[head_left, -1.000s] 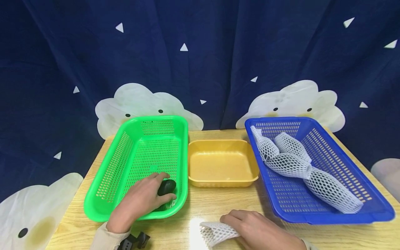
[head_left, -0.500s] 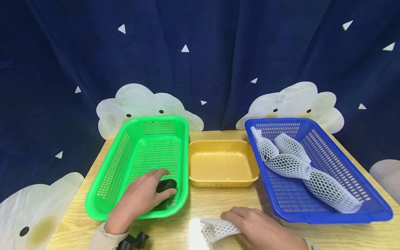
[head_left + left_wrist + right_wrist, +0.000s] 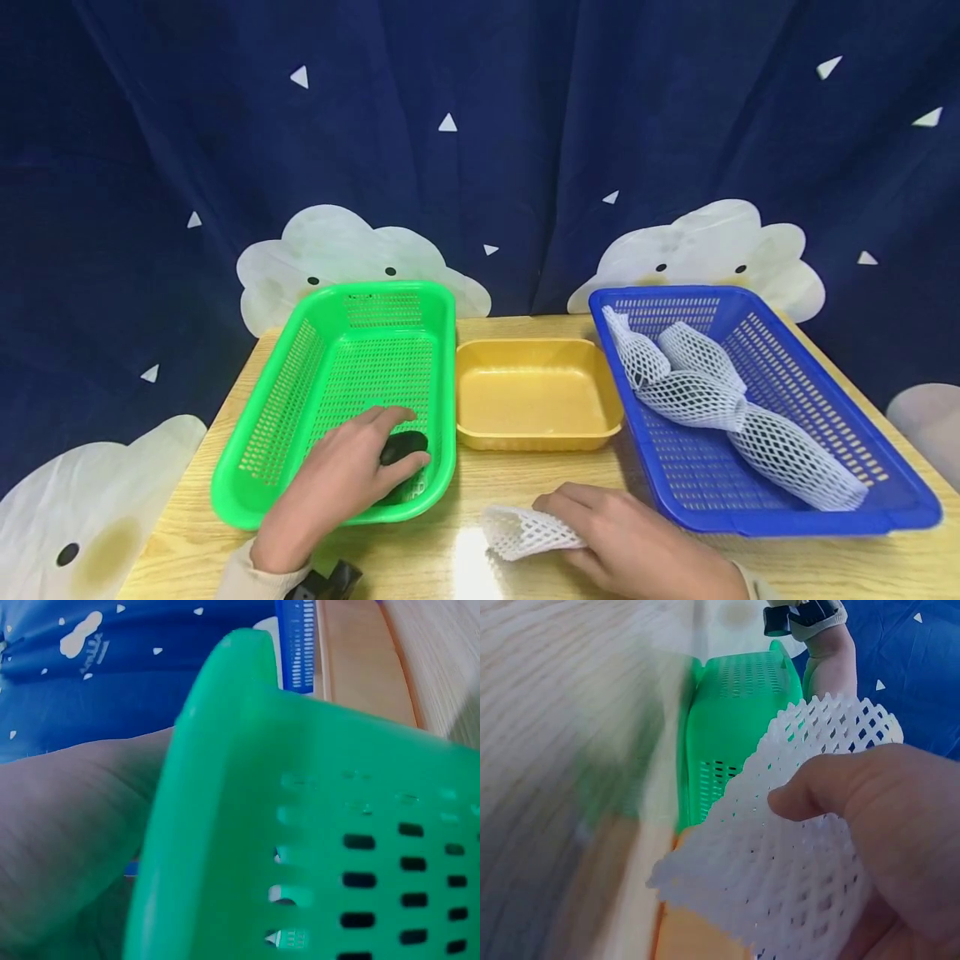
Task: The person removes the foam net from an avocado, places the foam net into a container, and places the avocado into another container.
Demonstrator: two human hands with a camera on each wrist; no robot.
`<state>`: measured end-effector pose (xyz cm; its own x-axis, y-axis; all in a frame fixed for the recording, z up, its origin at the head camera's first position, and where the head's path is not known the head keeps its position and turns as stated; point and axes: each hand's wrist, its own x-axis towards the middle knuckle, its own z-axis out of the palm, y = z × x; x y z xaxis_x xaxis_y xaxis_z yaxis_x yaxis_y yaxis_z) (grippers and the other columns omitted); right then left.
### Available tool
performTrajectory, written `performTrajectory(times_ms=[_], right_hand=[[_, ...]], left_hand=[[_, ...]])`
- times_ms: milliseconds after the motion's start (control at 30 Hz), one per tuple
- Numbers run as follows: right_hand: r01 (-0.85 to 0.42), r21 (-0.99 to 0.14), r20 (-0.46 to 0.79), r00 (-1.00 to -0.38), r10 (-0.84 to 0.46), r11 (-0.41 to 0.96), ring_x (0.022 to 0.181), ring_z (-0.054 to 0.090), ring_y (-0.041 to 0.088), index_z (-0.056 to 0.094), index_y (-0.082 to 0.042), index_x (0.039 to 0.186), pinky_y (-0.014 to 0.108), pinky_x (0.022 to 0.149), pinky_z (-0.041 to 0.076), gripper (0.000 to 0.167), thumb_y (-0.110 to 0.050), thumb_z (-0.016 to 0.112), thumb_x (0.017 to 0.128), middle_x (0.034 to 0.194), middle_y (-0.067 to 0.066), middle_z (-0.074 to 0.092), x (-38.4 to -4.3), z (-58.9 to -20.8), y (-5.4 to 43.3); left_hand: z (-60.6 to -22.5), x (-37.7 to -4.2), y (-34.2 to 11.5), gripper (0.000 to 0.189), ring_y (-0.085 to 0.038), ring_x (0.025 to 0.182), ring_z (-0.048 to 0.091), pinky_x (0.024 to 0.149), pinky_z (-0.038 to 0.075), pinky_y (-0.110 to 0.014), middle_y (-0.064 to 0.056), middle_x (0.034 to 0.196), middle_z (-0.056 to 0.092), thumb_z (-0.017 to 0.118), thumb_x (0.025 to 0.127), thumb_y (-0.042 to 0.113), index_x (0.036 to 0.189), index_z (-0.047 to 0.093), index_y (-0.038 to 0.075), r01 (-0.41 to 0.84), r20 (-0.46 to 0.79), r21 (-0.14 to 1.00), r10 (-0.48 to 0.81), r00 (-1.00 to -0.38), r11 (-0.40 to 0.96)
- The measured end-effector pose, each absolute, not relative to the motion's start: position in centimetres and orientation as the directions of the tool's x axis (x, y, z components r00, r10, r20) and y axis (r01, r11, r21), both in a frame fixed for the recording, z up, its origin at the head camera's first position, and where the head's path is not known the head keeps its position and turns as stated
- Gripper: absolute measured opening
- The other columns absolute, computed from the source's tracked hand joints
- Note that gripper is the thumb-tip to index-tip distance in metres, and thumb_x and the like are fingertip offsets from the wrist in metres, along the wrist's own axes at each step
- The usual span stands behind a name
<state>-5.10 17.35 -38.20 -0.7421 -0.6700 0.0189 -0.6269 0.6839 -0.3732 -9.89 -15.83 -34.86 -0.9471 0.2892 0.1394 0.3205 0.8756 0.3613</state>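
Observation:
In the head view my left hand (image 3: 341, 471) reaches into the near right corner of the green basket (image 3: 258, 417). Its thumb and fingers hold a smooth black rounded object (image 3: 401, 446); its lower part and exact kind cannot be made out. The basket wall blocks that object in the left wrist view. Over the front of the table, my right hand (image 3: 611, 529) grips a white foam net sleeve (image 3: 525, 533). The right wrist view has the thumb pressed on the mesh of this sleeve (image 3: 780, 862), whose end spreads out.
A yellow tray (image 3: 540, 437) stands between the baskets on the wooden table (image 3: 480, 479). On the right, a blue basket (image 3: 780, 521) contains several netted items (image 3: 795, 454). Behind the table hangs a dark blue curtain (image 3: 510, 150).
The right hand and its foam net sleeve have risen slightly in the head view. The left hand stays around the black object, its thumb now lying further across it.

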Motion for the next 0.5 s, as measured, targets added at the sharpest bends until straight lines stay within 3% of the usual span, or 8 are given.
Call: performTrajectory(times_ms=[67, 267, 400, 500], right_hand=[[-0.651, -0.368, 0.061, -0.729, -0.682, 0.664, 0.102, 0.067, -0.001, 0.063, -0.032, 0.132, 0.03, 0.085, 0.062, 0.036, -0.027, 0.07, 0.097, 0.117, -0.017, 0.069, -5.2, -38.1, 17.4], [-0.792, -0.227, 0.406, -0.606, -0.684, 0.567, 0.094, 0.067, -0.002, 0.067, -0.023, 0.119, 0.017, 0.079, 0.058, 0.031, -0.02, 0.077, 0.09, 0.11, -0.016, 0.067, -5.9, -38.0, 17.2], [-0.791, -0.173, 0.467, -0.59, -0.658, 0.587, 0.093, 0.07, 0.001, 0.067, -0.022, 0.117, 0.02, 0.079, 0.059, 0.03, -0.02, 0.078, 0.088, 0.109, -0.015, 0.069, -6.2, -37.4, 17.3], [-0.792, -0.13, 0.469, -0.579, -0.667, 0.596, 0.092, 0.072, 0.006, 0.068, -0.018, 0.119, 0.023, 0.079, 0.061, 0.042, -0.013, 0.082, 0.08, 0.107, -0.01, 0.072, -6.5, -36.6, 17.4]], left_hand=[[-34.8, -9.7, -15.7, 0.045, -0.022, 0.113, 0.072, 0.087, 0.059, -0.047, 0.002, 0.124, 0.074, 0.078, 0.09, 0.043, 0.127, 0.07, 0.02, 0.333, 0.16, 0.364, 0.294, -0.942, 0.87], [-34.8, -9.3, -15.1, 0.043, -0.021, 0.115, 0.072, 0.088, 0.061, -0.044, 0.002, 0.123, 0.075, 0.079, 0.089, 0.042, 0.124, 0.072, 0.018, 0.377, 0.202, 0.344, 0.324, -0.924, 0.86], [-34.7, -9.1, -14.7, 0.041, -0.02, 0.11, 0.074, 0.084, 0.061, -0.042, 0.001, 0.119, 0.076, 0.079, 0.089, 0.043, 0.121, 0.074, 0.017, 0.407, 0.226, 0.336, 0.347, -0.91, 0.849], [-34.6, -8.9, -14.5, 0.04, -0.02, 0.108, 0.074, 0.084, 0.061, -0.04, 0.002, 0.118, 0.076, 0.08, 0.088, 0.042, 0.119, 0.074, 0.017, 0.424, 0.245, 0.338, 0.357, -0.902, 0.84]])
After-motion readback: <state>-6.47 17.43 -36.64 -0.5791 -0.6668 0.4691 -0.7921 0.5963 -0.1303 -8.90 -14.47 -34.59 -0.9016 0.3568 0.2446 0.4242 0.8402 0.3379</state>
